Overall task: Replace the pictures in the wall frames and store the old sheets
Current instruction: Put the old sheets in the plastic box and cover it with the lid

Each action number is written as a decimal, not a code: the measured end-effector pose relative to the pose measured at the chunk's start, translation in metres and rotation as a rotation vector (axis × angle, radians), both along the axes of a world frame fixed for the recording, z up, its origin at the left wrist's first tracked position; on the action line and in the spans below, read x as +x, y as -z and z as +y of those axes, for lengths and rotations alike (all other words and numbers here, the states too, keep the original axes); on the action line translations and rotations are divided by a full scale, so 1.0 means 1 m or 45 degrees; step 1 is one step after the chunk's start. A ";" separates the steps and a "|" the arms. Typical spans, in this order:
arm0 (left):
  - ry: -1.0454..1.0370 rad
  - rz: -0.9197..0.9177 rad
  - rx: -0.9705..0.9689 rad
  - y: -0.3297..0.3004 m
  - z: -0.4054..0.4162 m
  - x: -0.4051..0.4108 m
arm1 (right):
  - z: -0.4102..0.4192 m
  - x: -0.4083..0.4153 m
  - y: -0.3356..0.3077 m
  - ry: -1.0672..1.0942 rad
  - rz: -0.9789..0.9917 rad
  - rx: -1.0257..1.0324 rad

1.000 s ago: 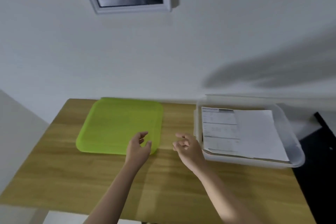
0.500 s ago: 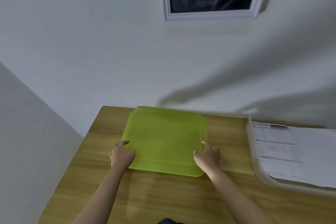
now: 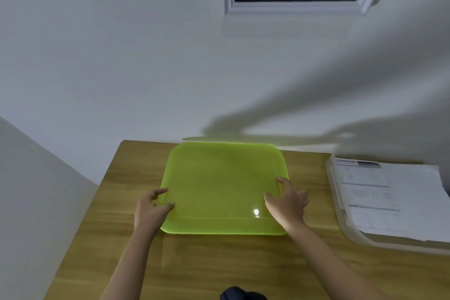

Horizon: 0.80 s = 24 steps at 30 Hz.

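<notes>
Head cam looks down on a green lid (image 3: 224,185) lying flat on the wooden table (image 3: 219,263), right up near the wall. Left hand (image 3: 151,212) grips its left edge, thumb on top, fingers curled at the rim. Right hand (image 3: 287,204) pinches the right edge the same way. Off to the right sits a clear bin (image 3: 350,231) holding a stack of sheets (image 3: 389,200). Above on the wall hangs a white picture frame (image 3: 299,6).

The light is dim and cool. Broad soft shadows spread across the wall (image 3: 121,56) above the counter (image 3: 219,263). One small bright glare spot sits on the green lid (image 3: 219,185). Edges look soft, and wide-angle distortion skews the wall frame (image 3: 292,8).
</notes>
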<state>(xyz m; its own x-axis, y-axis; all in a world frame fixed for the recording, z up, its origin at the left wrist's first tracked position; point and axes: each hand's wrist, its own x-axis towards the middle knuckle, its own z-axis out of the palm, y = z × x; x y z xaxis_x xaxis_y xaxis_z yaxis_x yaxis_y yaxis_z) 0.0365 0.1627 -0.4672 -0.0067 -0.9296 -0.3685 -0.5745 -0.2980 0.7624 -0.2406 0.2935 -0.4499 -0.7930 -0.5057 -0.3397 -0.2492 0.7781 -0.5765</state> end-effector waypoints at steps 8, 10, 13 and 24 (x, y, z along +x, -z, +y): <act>0.215 0.259 -0.126 -0.045 0.048 -0.057 | 0.055 -0.064 -0.041 0.058 0.132 -0.056; 0.296 0.275 -0.136 -0.053 0.065 -0.082 | 0.079 -0.090 -0.051 0.092 0.153 -0.077; 0.419 0.286 -0.146 -0.057 0.095 -0.130 | 0.122 -0.134 -0.062 0.174 0.170 -0.089; 0.683 0.136 -0.197 -0.051 0.201 -0.316 | 0.264 -0.297 -0.063 0.317 0.194 -0.046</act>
<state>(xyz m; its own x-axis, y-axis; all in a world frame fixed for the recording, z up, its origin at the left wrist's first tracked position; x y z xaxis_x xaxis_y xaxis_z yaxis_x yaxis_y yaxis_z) -0.2791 0.3634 -0.4157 -0.5228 -0.8288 -0.1993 -0.5316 0.1342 0.8363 -0.5371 0.5580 -0.3868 -0.9348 -0.2986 -0.1925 -0.1387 0.8057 -0.5759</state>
